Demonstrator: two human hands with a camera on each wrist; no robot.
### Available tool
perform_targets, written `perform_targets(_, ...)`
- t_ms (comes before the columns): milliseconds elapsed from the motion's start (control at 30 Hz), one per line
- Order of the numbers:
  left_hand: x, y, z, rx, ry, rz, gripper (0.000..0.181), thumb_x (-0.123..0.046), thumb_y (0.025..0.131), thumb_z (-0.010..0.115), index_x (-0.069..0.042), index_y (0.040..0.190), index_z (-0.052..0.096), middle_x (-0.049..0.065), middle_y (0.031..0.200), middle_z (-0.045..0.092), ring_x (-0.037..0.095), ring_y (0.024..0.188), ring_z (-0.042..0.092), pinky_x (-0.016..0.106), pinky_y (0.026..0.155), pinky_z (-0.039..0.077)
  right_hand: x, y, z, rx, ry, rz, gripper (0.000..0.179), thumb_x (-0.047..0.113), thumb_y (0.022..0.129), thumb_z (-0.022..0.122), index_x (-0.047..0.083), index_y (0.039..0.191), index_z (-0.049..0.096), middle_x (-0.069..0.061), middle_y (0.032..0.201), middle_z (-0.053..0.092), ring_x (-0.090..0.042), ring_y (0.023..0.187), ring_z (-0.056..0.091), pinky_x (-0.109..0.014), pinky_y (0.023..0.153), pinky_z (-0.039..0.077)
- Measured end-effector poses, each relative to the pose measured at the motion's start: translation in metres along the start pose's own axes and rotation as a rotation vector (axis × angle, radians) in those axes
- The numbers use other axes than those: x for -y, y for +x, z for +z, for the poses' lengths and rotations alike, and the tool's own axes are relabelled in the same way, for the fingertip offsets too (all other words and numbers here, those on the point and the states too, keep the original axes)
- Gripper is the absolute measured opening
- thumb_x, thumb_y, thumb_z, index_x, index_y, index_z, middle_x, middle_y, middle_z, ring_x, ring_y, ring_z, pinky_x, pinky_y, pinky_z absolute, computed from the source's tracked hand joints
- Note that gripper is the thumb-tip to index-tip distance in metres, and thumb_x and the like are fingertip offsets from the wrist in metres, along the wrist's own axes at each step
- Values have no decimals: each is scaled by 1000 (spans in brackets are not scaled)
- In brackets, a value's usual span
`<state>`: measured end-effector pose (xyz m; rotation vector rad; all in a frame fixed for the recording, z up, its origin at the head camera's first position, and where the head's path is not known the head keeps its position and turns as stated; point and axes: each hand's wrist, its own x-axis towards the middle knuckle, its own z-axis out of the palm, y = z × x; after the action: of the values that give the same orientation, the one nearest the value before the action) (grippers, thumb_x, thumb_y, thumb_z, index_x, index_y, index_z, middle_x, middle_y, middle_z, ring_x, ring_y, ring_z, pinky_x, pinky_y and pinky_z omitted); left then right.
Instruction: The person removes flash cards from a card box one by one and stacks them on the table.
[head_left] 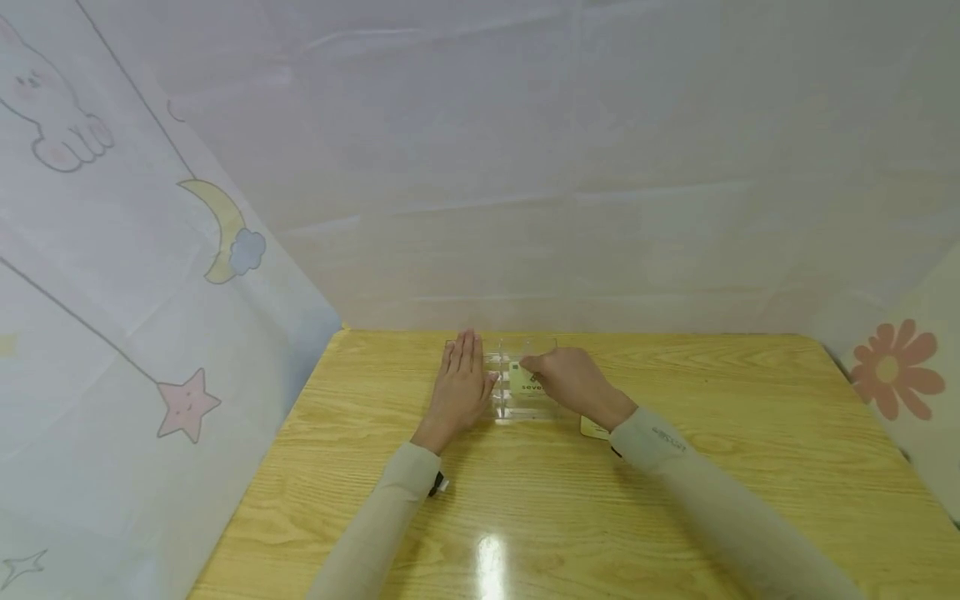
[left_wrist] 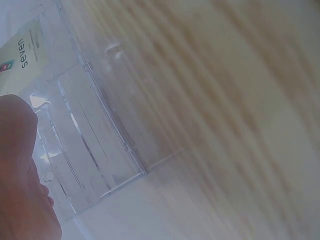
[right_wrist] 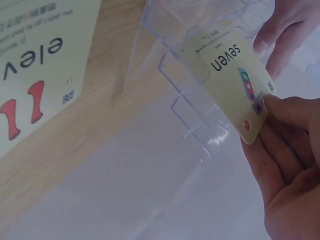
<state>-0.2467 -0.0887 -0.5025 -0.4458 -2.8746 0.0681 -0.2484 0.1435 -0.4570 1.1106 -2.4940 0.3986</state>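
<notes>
My right hand (head_left: 573, 379) pinches a yellow flash card (right_wrist: 227, 75) by one end, between thumb and fingers. The card reads "seven" and has a small coloured picture and a punched hole by the fingertips. Its other end overlaps a clear plastic holder (head_left: 517, 414) with several thin dividers. Flat along the left side of that holder rests my left hand (head_left: 461, 387), its fingers straight and pointing away from me. In the left wrist view, the clear dividers (left_wrist: 75, 125) run beside the left hand (left_wrist: 20, 170), and the card's printed face shows beyond it.
A second yellow card (right_wrist: 40, 75), with red elevens and "elev" visible, lies on the wooden table (head_left: 675, 500) near the right wrist. Behind the table's far edge rises a pale sheet (head_left: 570, 167). Another sheet with cartoon prints (head_left: 187, 404) stands along the left side.
</notes>
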Motion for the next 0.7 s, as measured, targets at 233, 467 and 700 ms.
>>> perform_targets(233, 1, 1, 2, -7, 1, -1, 73, -44, 107, 28, 1, 157, 1, 17, 165, -10, 30, 156, -5, 45, 128, 2, 1, 9, -6, 61, 90, 116, 23, 11, 89, 71, 11, 112, 76, -4, 93, 79, -13, 71, 72, -35, 74, 61)
perform_targets(467, -1, 0, 4, -2, -2, 4, 72, -43, 107, 29, 0, 157, 1, 16, 165, -12, 29, 156, -5, 44, 128, 0, -1, 13, -7, 78, 135, 176, 19, 10, 90, 71, 9, 108, 77, -6, 98, 78, -16, 79, 74, -30, 69, 61)
perform_targets(700, 1, 0, 2, -15, -12, 2, 73, -41, 106, 33, 1, 157, 1, 19, 166, -3, 30, 156, -5, 45, 128, 2, -4, 23, -16, 149, 273, 148, 15, 5, 91, 68, 12, 98, 79, -3, 91, 78, -11, 77, 71, -31, 73, 61)
